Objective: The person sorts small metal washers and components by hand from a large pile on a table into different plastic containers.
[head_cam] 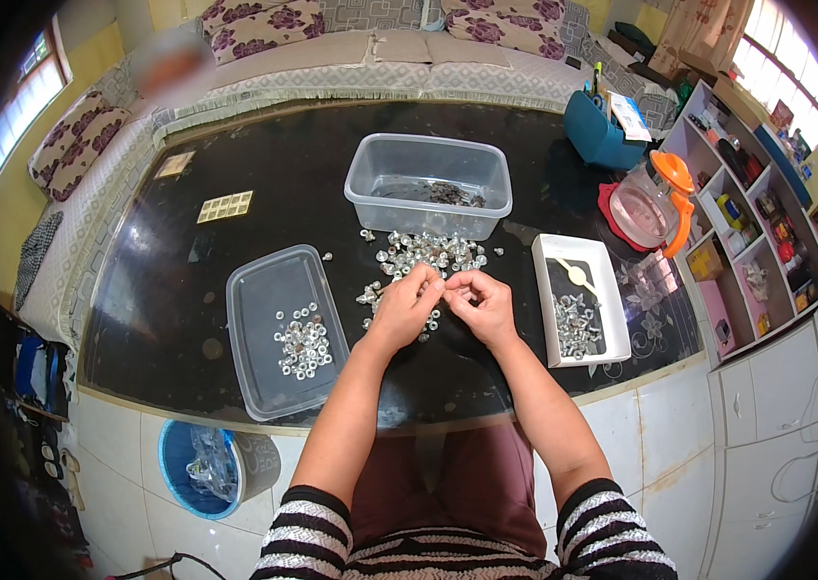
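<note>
My left hand (409, 304) and my right hand (480, 303) meet at the fingertips, thumbs and forefingers pinched around a small fastener. The fingers hide most of it, so its exact kind cannot be told. Just beyond and partly beneath them spreads a pile of metal bolts with nuts (430, 250) on the black tabletop. To the left, a clear plastic lid (253, 319) holds a heap of loose hex nuts (304, 348). On the right, a white shallow box (615, 326) contains bolts (575, 326) and a cream-coloured plastic strip with a round middle (577, 277).
Behind the pile stands a clear plastic tub (427, 221) with dark small pieces inside. A glass jug with an orange lid (644, 206) and a teal holder (597, 134) stand at the back right. A waste bin (256, 464) is below the table's front edge. A blurred person (173, 69) appears far left.
</note>
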Demonstrator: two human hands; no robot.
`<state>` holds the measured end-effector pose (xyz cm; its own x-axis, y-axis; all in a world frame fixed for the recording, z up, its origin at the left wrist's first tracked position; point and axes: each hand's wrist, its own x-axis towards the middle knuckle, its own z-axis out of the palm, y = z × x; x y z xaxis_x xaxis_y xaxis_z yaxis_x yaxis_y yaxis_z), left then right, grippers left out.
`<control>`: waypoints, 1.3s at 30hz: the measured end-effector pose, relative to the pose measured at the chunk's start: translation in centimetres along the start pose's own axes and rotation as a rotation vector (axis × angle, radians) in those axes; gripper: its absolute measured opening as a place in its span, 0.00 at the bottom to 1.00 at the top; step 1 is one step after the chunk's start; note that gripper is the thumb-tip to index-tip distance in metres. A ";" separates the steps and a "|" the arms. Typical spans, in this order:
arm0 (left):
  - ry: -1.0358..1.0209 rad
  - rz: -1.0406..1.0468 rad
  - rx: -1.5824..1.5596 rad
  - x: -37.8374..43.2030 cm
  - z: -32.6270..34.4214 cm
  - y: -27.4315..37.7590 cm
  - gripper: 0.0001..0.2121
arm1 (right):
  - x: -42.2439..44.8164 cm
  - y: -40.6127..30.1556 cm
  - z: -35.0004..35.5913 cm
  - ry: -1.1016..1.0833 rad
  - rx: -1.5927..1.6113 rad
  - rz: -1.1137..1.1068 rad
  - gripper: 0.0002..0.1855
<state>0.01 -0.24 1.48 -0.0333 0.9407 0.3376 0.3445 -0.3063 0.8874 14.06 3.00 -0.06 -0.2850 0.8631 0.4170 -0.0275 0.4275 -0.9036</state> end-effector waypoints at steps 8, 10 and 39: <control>-0.076 -0.130 0.024 0.1 -0.5 0.3 0.13 | 0.0 -0.1 0.0 -0.018 0.009 0.019 0.06; -0.034 -0.111 -0.032 0.0 -0.3 0.1 0.13 | 0.0 -0.2 0.0 -0.006 0.055 0.033 0.06; 0.012 -0.028 0.020 0.0 -0.1 -0.1 0.13 | 0.2 -0.1 -0.1 -0.076 0.283 0.201 0.05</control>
<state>-0.13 -0.22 1.48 -0.0546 0.9469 0.3168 0.3617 -0.2769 0.8902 14.08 3.14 0.08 -0.3821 0.8953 0.2291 -0.2253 0.1501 -0.9626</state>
